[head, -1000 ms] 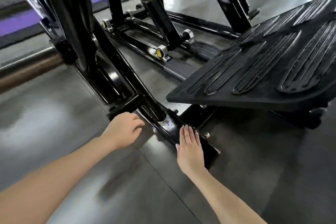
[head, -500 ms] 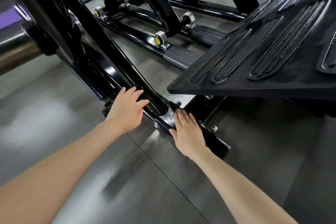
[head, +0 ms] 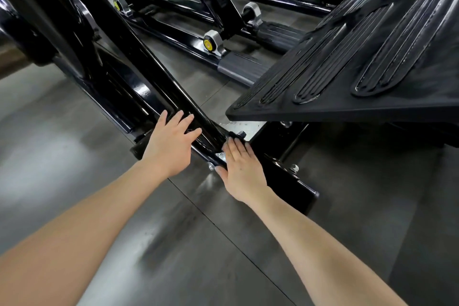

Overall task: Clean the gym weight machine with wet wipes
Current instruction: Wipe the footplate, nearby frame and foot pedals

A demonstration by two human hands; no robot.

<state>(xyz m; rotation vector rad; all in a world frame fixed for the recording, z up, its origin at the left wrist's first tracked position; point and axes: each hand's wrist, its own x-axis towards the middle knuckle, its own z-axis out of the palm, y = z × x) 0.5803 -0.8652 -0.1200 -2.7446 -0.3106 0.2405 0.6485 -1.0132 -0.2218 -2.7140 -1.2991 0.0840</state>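
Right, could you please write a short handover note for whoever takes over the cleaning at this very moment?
Left hand: open, fingers spread, resting on the slanted frame beam.
Right hand: flat, pressing on the base bar at the joint; no wipe shows, though one may be under the palm.
Done: a wet sheen beside the right hand suggests this joint is being wiped.
Left: probably the footplate and the rear frame; whether they are cleaned I cannot tell.
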